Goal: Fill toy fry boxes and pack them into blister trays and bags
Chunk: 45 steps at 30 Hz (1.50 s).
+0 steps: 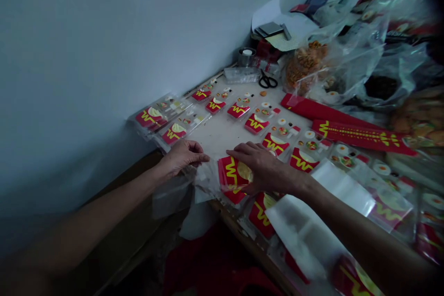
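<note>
Near the table's front edge, my left hand (pixel 185 156) is closed in a pinch at the edge of a clear plastic bag (pixel 207 176). Fingers of my right hand (pixel 260 166) curve over a red packet with a yellow zigzag (pixel 229 178), which lies against the same bag; its right end is hidden under the hand. Around the hands lie more red packets (pixel 256 123) in clear sleeves with small food-shaped pieces above them. Under my right forearm is a stack of translucent bags (pixel 298 226).
Two stacks of bagged packets (pixel 151 118) lie by the wall. Black scissors (pixel 268 80), a clear plastic box (pixel 242 75) and a tape roll (pixel 246 55) sit at the back. Red printed strips (pixel 364 136) and bags of brown pieces (pixel 305 67) crowd the right.
</note>
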Motion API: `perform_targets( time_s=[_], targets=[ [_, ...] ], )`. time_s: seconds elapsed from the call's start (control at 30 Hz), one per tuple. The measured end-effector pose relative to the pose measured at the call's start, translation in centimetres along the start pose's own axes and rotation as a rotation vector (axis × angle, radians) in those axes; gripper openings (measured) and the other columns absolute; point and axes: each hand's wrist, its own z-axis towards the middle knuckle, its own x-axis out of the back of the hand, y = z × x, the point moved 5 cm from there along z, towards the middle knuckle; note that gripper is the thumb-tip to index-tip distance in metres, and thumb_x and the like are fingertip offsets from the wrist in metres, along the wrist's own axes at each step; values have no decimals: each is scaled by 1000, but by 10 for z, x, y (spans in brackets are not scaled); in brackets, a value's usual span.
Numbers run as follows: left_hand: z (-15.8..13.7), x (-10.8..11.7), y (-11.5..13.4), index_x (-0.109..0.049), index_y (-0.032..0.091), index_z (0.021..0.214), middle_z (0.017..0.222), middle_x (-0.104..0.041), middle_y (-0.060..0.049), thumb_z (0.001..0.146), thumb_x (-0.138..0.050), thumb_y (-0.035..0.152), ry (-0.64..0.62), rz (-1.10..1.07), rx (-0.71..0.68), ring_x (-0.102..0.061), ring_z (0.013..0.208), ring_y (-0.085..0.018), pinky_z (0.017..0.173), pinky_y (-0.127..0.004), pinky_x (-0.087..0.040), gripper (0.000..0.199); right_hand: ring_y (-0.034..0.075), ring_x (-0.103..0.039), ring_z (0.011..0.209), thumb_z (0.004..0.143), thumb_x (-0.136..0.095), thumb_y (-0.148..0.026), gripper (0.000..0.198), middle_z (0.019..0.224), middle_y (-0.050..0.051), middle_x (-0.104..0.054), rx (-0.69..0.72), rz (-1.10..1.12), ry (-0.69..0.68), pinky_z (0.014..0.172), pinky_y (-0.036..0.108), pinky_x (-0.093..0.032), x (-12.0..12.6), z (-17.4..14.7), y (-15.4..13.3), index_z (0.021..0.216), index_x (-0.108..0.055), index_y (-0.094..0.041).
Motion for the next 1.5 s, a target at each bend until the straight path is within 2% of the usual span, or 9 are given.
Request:
perform_targets(
  time_s=[0.33, 0.6, 0.7, 0.87, 0.97, 1.07, 1.17, 1.33, 1.5],
  targets=[
    [33, -36, 33, -77, 18, 98, 85, -76, -4, 68, -85, 39, -312, 197, -41, -65, 71, -13, 70, -24, -51, 37, 34, -50, 110, 74, -77, -56, 95, 128, 19, -56, -56, -98, 82, 97, 49, -42, 4, -27, 8, 149, -44, -7],
    [46, -144, 125, -57, 22, 139, 102, -78, -8, 80, -74, 25, -880, 560, -419, -73, 94, -20, 81, -29, -54, 62, 36, -47, 118, 77, -75, -58, 105, 131, 19, -56, -328, -265, 172, 97, 49, -38, 27, -85, 8, 156, -29, -8],
    [37, -180, 146, -50, 23, 144, 108, -77, -7, 83, -69, 17, -700, 746, -783, -72, 98, -20, 85, -31, -55, 65, 36, -48, 116, 72, -77, -62, 108, 129, 17, -56, -550, -242, 214, 93, 48, -40, 29, -105, 12, 155, -31, -13],
    [2, -189, 112, -64, 16, 127, 122, -69, -12, 83, -65, 21, -10, 849, -1140, -62, 116, -25, 105, -40, -49, 44, 35, -53, 111, 74, -70, -66, 83, 126, 18, -58, -907, -186, 211, 86, 45, -45, 13, -122, 28, 136, -53, -13],
    [-7, -195, 74, -65, 14, 123, 119, -68, -13, 76, -70, 23, -12, 958, -1110, -60, 115, -28, 103, -40, -50, 48, 35, -53, 114, 78, -69, -62, 79, 127, 19, -58, -993, -164, 195, 86, 44, -45, 4, -119, 34, 136, -51, -12],
    [-3, -201, 61, -67, 15, 117, 115, -68, -12, 80, -66, 24, -22, 1072, -1046, -61, 111, -27, 99, -39, -51, 38, 37, -52, 120, 72, -76, -62, 100, 132, 23, -56, -1017, -173, 176, 91, 46, -44, 2, -126, 28, 148, -37, -10],
    [0, -210, 70, -68, 14, 111, 110, -69, -13, 81, -61, 18, -48, 1193, -1006, -63, 106, -27, 94, -37, -51, 32, 39, -53, 117, 60, -86, -60, 112, 128, 24, -58, -1028, -202, 141, 90, 49, -44, 4, -149, 15, 147, -35, -11],
    [4, -233, 95, -71, 12, 103, 100, -72, -16, 85, -55, 13, -65, 1312, -842, -68, 95, -30, 83, -38, -51, 24, 37, -54, 108, 66, -83, -49, 68, 117, 18, -60, -1139, -191, 164, 79, 45, -47, 3, -185, 1, 119, -58, -15],
    [-21, -259, 98, -72, 9, 97, 95, -72, -19, 89, -48, 10, -98, 1293, -862, -69, 93, -30, 79, -37, -49, 25, 35, -52, 106, 65, -83, -52, 70, 113, 17, -59, -1128, -202, 253, 80, 45, -46, 3, -182, -2, 118, -58, -15]
  ],
)
